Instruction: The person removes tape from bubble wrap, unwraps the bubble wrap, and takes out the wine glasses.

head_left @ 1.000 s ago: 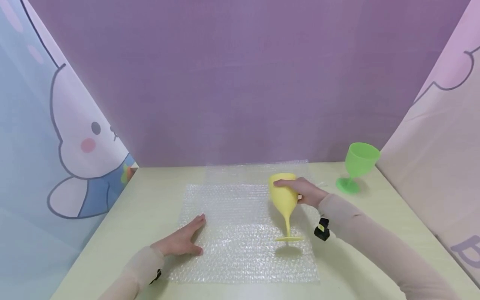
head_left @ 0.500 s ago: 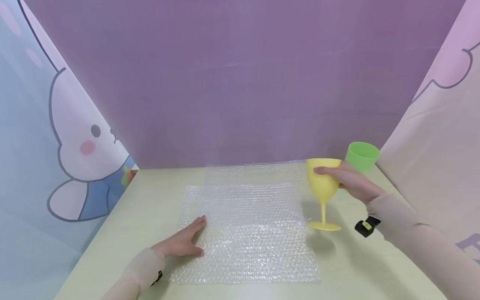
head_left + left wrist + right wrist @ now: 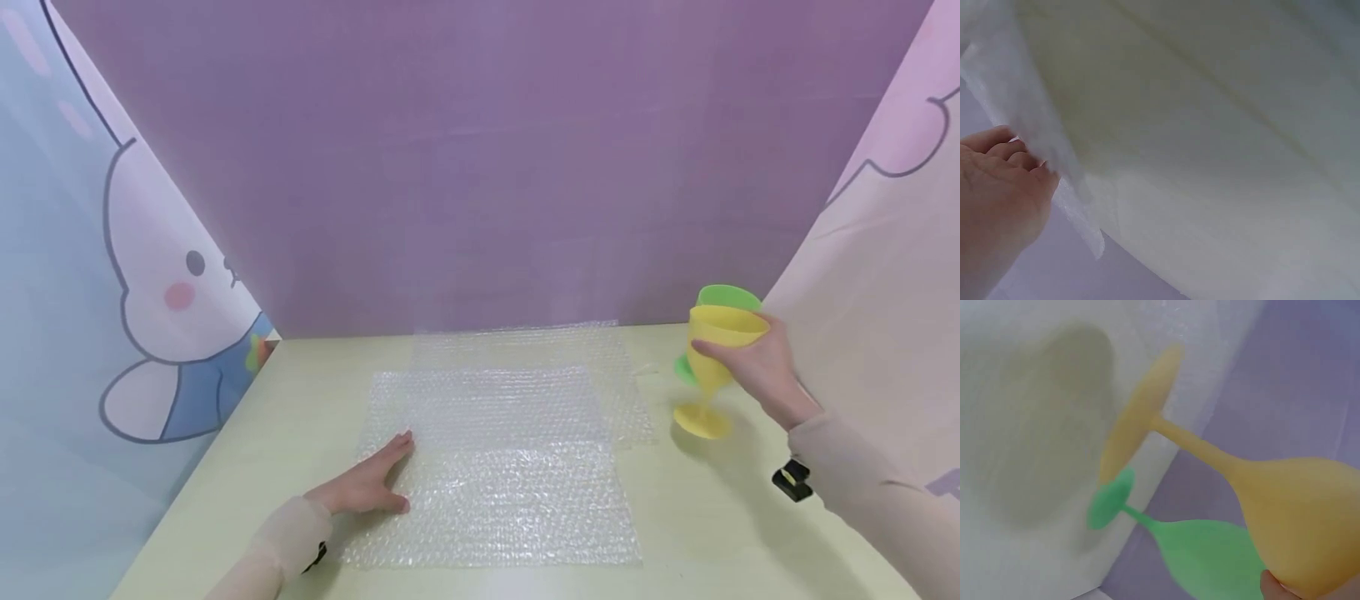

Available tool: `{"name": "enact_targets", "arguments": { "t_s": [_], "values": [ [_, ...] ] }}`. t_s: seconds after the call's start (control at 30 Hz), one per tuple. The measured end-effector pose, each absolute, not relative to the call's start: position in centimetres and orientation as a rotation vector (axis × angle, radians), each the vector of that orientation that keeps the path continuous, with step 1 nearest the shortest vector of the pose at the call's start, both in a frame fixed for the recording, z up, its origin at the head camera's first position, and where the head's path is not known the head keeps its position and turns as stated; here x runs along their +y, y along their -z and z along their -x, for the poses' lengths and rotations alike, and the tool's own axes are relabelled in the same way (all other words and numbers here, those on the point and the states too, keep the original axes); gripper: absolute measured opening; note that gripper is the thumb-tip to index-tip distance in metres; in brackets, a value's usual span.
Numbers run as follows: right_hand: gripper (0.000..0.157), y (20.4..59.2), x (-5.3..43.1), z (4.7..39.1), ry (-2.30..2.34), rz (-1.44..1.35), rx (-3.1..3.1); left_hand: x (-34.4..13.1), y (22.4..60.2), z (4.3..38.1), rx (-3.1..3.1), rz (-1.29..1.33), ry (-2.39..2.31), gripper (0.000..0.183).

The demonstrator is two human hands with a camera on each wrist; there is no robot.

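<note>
My right hand [image 3: 761, 367] grips the bowl of a yellow goblet [image 3: 723, 325] from its right side, thumb across the front. The goblet leans a little, and in the right wrist view its foot [image 3: 1141, 415] stands off the tabletop above a shadow. Right behind it is a green goblet [image 3: 727, 295], partly hidden by the yellow one in the head view. My left hand [image 3: 365, 485] lies with spread fingers on the left edge of the bubble wrap [image 3: 510, 500]. In the left wrist view the fingers [image 3: 1007, 150] touch that wrap's edge.
The bubble wrap lies as overlapping sheets on a pale table [image 3: 315, 392], reaching to the purple back wall [image 3: 480, 167]. Printed cloth walls close off the left [image 3: 165, 350] and right sides. The green goblet stands near the back right corner.
My right hand has carried the yellow goblet rightward, from over the bubble wrap to in front of the green goblet. The left hand has stayed in place.
</note>
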State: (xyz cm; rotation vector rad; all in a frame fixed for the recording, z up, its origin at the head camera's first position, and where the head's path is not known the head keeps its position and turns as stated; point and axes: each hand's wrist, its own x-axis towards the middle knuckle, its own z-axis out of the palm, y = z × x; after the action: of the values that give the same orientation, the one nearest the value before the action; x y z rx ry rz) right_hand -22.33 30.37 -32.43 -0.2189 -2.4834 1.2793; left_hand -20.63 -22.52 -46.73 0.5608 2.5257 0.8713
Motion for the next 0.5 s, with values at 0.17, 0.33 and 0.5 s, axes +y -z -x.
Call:
{"name": "enact_targets", "arguments": {
  "t_s": [0.17, 0.33, 0.5],
  "values": [
    [0.104, 33.7, 31.4, 22.0, -1.284, 0.406, -2.47, -22.5, 46.8, 20.4, 2.534, -0.572, -0.853, 0.095],
    [0.1, 35.1, 32.1, 21.8, -1.277, 0.421, -2.418, -22.5, 46.5, 20.4, 2.54, -0.588, -0.855, 0.094],
    [0.097, 36.4, 32.5, 21.5, -1.275, 0.436, -2.37, -22.4, 46.5, 20.3, 2.537, -0.559, -0.85, 0.095]
  ]
}}
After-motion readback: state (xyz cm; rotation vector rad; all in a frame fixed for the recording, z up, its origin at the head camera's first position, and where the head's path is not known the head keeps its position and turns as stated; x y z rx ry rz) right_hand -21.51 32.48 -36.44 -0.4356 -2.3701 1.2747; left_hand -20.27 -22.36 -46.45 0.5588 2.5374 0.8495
